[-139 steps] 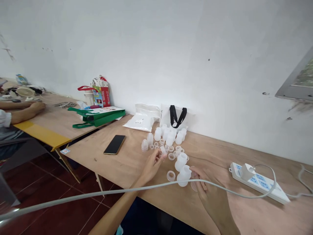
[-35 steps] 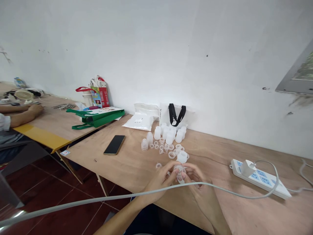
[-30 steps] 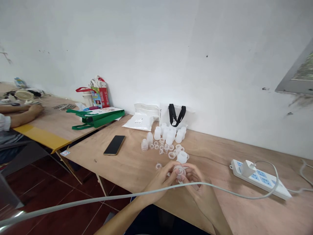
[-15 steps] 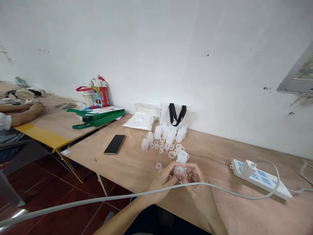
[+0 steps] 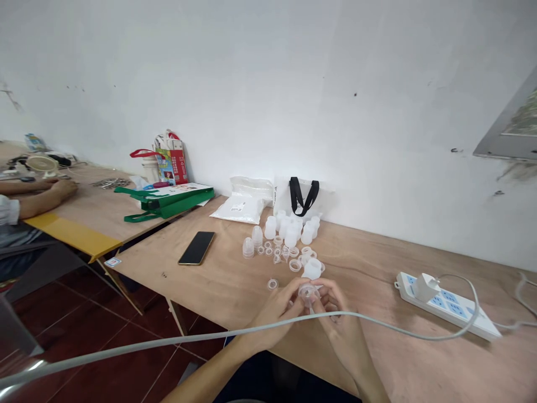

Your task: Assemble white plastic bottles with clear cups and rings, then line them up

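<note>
My left hand and my right hand meet near the table's front edge, fingers closed around a clear round baby-bottle nipple piece. Both thumbs press at its near side, so part of it is hidden. Just beyond my fingertips is a milky-white bottle body. Farther back several more white bottle bodies stand grouped. In front of them lie translucent rings and small clear nipple parts. Two clear dome caps stand to their left. One loose ring lies beside my left hand.
A grey cable crosses low in front of my wrists. At right lies a power strip with a plugged-in charger. A phone, white parcel and green bag are leftward. A co-worker's hands rest at far left.
The clear piece has tilted slightly between my fingers, and my thumbs have shifted a little on it. The parts on the table stay where they were.
</note>
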The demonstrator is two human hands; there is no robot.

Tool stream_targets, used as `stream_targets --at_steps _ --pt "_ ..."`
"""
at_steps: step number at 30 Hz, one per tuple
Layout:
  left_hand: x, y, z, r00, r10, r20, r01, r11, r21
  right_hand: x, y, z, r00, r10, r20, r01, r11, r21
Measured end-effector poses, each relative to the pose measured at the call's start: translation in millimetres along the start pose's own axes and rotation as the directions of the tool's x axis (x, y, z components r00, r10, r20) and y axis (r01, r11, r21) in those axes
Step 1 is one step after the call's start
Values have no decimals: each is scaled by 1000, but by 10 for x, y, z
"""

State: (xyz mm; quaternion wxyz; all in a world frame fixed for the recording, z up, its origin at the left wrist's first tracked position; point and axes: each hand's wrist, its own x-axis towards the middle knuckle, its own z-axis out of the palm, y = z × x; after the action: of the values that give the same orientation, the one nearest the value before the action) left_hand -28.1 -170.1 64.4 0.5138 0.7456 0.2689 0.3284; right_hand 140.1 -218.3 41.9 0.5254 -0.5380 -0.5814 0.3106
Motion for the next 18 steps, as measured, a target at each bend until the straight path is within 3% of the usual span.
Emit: stream_targets --at_steps 6,14,18 --pt "8 -48 -4 1000 15 6 -15 1000 27 14 -29 -10 1000 4 24 -5 1000 28" --pt "-7 -37 1 999 -22 26 19 993 120 -19 11 55 997 -37 -70 30 995 -98" --pt "-7 -25 -14 1000 -7 21 4 990 142 -4 -11 38 998 -48 -37 42 990 -137"
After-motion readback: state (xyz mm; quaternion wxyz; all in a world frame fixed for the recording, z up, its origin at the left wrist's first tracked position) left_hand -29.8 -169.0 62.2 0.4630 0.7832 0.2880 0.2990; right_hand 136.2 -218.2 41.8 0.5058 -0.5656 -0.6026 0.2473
